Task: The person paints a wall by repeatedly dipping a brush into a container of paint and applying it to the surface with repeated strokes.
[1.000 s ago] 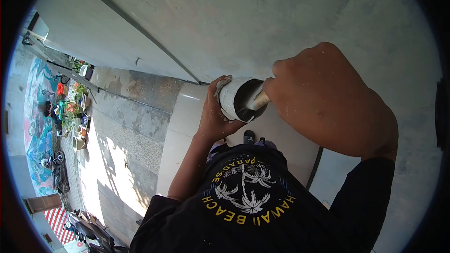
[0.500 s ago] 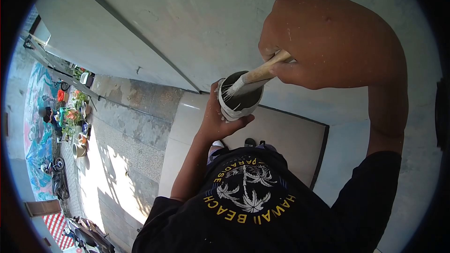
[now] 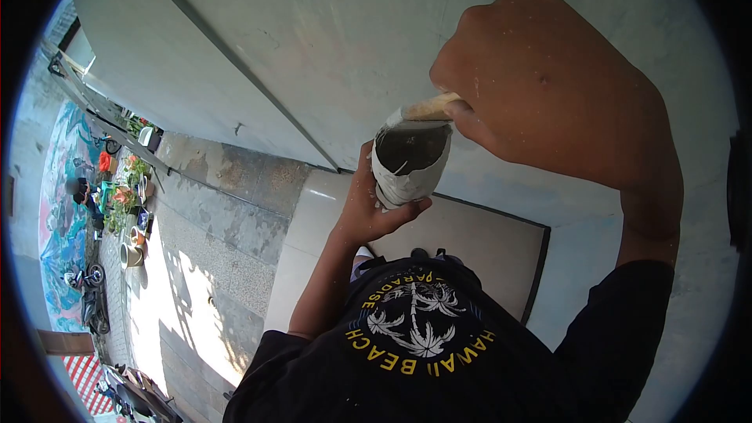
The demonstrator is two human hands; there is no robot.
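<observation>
My left hand [image 3: 379,221] is wrapped round a paint-smeared cup [image 3: 409,182], which is tilted so that its dark, hollow inside faces me. White paint coats its rim and outer side. In my right hand [image 3: 548,90] is the wooden handle of a paintbrush [image 3: 429,108], pinched between thumb and fingers. The brush lies across the cup's far rim, close to the wall; its bristle end is mostly hidden behind the rim. White specks dot the back of my right hand.
A pale grey wall [image 3: 345,39] rises right in front of me, with a dark vertical strip [image 3: 235,59] along it. Below is a tiled step [image 3: 478,247] with a dark edge. Off to the left are potted plants [image 3: 131,254], a parked motorcycle [image 3: 94,298] and a person [image 3: 82,194].
The brush has come up out of the cup's middle to its far rim. The cup now tips more towards me, and my right hand has turned and shifted slightly.
</observation>
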